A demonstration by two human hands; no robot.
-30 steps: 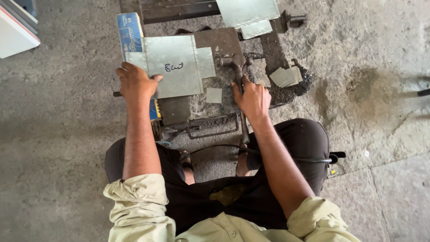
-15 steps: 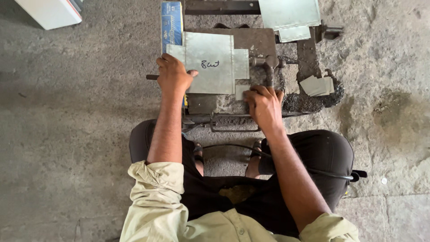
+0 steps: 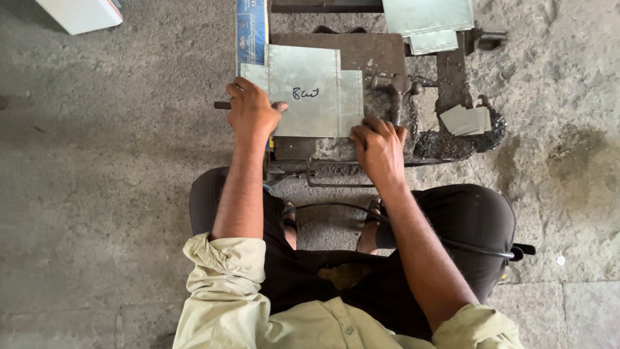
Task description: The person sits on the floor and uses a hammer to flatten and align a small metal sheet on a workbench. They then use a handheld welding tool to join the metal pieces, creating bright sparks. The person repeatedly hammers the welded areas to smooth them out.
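Observation:
A notched grey sheet-metal piece (image 3: 310, 90) with a handwritten mark lies flat on a dark iron bench tool (image 3: 361, 48) set on the floor. My left hand (image 3: 250, 111) presses on the sheet's left edge, fingers curled over it. My right hand (image 3: 380, 148) grips the sheet's lower right corner, just beside the tool's upright iron post (image 3: 394, 87). I sit low with my knees either side of the tool.
A blue printed strip (image 3: 250, 29) lies under the sheet's left side. More grey sheets (image 3: 426, 19) rest at the top. Small cut-off scraps (image 3: 466, 119) sit on a dark heap at right. A white box (image 3: 81, 13) stands top left on the concrete floor.
My view has shifted, so the tool sits higher and more central. My right hand has slid from the small loose piece to the sheet's lower right corner; my left hand stays on the left edge.

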